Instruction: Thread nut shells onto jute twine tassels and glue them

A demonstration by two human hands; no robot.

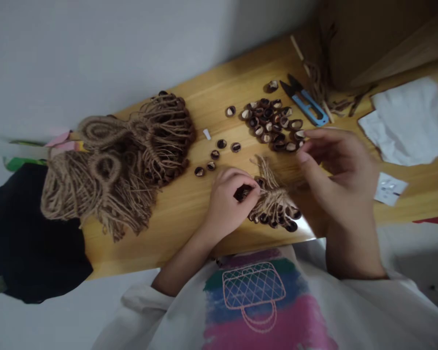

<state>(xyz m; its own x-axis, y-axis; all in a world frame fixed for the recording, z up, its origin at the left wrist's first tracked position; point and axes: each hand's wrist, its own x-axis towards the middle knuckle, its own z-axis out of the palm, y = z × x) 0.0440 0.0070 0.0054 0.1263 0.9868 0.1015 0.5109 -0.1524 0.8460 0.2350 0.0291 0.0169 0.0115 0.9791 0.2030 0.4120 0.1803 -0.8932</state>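
Observation:
My left hand (pixel 231 197) pinches a strand of a small twine bundle (pixel 275 199) near the table's front edge. Dark shell pieces hang at the ends of that bundle's strands. To the right, my right hand (pixel 339 170) has its thumb and index fingertips close together at the right edge of a pile of half shells (pixel 268 121); a shell piece shows at the fingertips. Several loose shells (pixel 215 154) lie left of the pile. Large twine bundles (pixel 109 170) with looped tops rest at the left, shells along the right end of one.
Blue-handled snips (pixel 308 104) lie behind the pile. On the right of the wooden table (pixel 178 218) are a white cloth (pixel 412 121) and a small white packet (pixel 390 188). Black fabric (pixel 32 238) hangs at the left end. A small white piece (pixel 207 134) lies mid-table.

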